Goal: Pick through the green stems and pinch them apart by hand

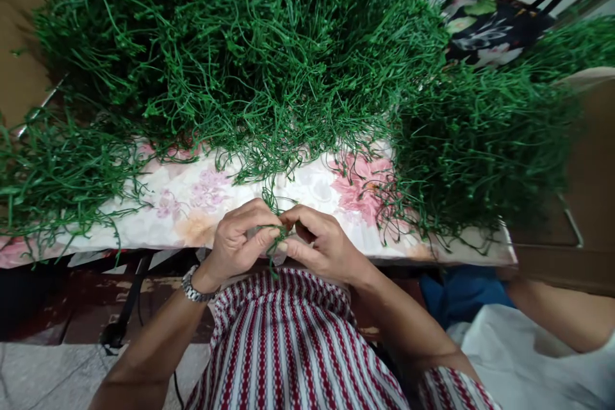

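Note:
Just past the table's front edge, my left hand [243, 238] and my right hand [321, 245] meet fingertip to fingertip. Between thumbs and forefingers, both pinch a thin green stem [275, 256], which looks like plastic artificial greenery. Part of it hides behind the fingers, and its lower end hangs below them. More thin stems [270, 195] lie on the cloth right beyond my fingers and trail into a large heap of green stems [250, 57]. A metal watch [198, 287] is on my left wrist.
A floral tablecloth [307, 182] covers the table. Smaller stem piles lie at the left [62, 173] and right [471, 154]. A black floral bag [490, 25] stands at the back right, near a cardboard box [596, 192]. Another person's arm [567, 311] shows at right.

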`<state>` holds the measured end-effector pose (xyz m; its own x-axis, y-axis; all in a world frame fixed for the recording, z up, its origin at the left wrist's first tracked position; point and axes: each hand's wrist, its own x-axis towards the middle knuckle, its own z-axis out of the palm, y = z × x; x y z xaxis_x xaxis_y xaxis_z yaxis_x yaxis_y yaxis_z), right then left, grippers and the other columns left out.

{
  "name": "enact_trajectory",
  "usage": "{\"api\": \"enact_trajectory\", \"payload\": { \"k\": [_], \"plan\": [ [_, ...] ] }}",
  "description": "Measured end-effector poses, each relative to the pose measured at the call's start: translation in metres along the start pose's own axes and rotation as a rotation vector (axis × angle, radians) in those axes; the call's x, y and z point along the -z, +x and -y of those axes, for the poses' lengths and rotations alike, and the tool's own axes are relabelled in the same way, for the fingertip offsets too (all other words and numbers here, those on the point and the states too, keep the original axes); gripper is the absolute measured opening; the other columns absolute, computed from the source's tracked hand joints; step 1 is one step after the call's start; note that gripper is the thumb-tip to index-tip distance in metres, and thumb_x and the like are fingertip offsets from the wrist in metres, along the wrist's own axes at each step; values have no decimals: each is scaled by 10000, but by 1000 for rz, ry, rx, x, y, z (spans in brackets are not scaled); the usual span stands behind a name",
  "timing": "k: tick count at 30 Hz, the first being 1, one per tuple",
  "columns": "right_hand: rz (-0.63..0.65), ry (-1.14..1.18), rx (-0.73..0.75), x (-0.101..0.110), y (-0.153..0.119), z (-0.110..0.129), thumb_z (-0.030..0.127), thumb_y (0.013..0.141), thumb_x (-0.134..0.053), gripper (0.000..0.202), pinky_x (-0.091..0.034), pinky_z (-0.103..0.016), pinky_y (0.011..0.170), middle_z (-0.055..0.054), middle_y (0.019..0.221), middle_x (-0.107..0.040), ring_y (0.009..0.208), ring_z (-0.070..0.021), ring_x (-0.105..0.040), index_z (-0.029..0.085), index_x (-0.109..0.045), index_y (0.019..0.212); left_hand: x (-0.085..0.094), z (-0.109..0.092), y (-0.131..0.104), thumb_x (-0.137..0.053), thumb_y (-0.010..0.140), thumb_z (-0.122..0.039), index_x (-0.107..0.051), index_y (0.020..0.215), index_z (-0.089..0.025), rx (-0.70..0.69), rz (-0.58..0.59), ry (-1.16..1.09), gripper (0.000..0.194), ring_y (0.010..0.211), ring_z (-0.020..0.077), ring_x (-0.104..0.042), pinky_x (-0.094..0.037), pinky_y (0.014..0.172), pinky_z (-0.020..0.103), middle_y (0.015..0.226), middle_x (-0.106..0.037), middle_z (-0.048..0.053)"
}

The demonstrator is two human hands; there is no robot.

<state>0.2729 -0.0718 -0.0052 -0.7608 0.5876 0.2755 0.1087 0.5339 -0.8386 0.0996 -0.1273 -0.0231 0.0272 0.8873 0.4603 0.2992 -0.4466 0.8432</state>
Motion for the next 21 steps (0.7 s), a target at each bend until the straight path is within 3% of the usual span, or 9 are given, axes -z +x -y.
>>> {"api": "enact_trajectory", "payload": {
  "k": [2, 4, 6, 9, 11, 14, 19, 21],
  "plan": [
    [-30, -16, -36, 0, -1, -2, 306, 858, -530, 172, -419, -207, 593, -21, 785, -584, 651, -92, -514, 148, -549, 921, 3, -7, 2, -552, 811, -150, -621, 824, -173, 1, 22, 72, 74, 713, 143, -559, -463, 648, 292, 731, -603, 39],
    [-18, -82, -24, 5, -2, -2, 291, 870, -508, 159, -405, -206, 590, -25, 768, -584, 652, -96, -515, 144, -558, 905, 10, -17, 6, -567, 805, -162, -617, 890, -176, -25, 115, 203, 100, 766, 158, -560, -459, 712, 332, 789, -620, 50],
    [50, -181, 10, 12, -2, 1, 277, 880, -489, 155, -394, -214, 593, -30, 751, -574, 655, -105, -512, 141, -564, 886, 18, -30, 12, -600, 789, -204, -597, 978, -172, -67, 239, 363, 192, 844, 185, -562, -434, 833, 404, 868, -636, 61],
    [194, -316, 65, 18, 1, 7, 271, 886, -476, 166, -376, -226, 591, -29, 723, -553, 652, -115, -504, 139, -565, 840, 21, -45, 17, -579, 799, -185, -560, 1039, -155, -114, 323, 520, 243, 892, 188, -562, -378, 959, 449, 930, -638, 65],
    [252, -381, 93, 20, 4, 11, 284, 891, -469, 195, -361, -231, 580, -23, 703, -538, 633, -114, -490, 141, -563, 797, 16, -48, 17, -500, 824, -109, -549, 1019, -145, -101, 353, 557, 204, 883, 175, -565, -420, 916, 398, 942, -631, 73],
    [266, -446, 107, 21, 6, 13, 280, 894, -467, 221, -336, -228, 553, -12, 676, -522, 597, -104, -466, 149, -550, 736, 6, -45, 11, -417, 835, -44, -551, 952, -137, -20, 349, 518, 201, 796, 152, -559, -465, 715, 291, 864, -615, 70],
    [243, -388, 105, 22, 3, 8, 275, 906, -452, 204, -386, -224, 582, -25, 709, -551, 638, -105, -505, 139, -572, 811, 4, -35, 1, -463, 845, -84, -583, 813, -150, -22, 227, 388, 141, 637, 106, -517, -413, 578, 226, 694, -567, 23],
    [170, -317, 123, 22, 3, 8, 254, 905, -455, 179, -435, -234, 634, -50, 776, -580, 713, -118, -543, 130, -581, 874, 6, -32, -1, -489, 841, -108, -591, 807, -152, 1, 198, 337, 116, 620, 97, -531, -423, 576, 213, 684, -585, 19]
  ]
}}
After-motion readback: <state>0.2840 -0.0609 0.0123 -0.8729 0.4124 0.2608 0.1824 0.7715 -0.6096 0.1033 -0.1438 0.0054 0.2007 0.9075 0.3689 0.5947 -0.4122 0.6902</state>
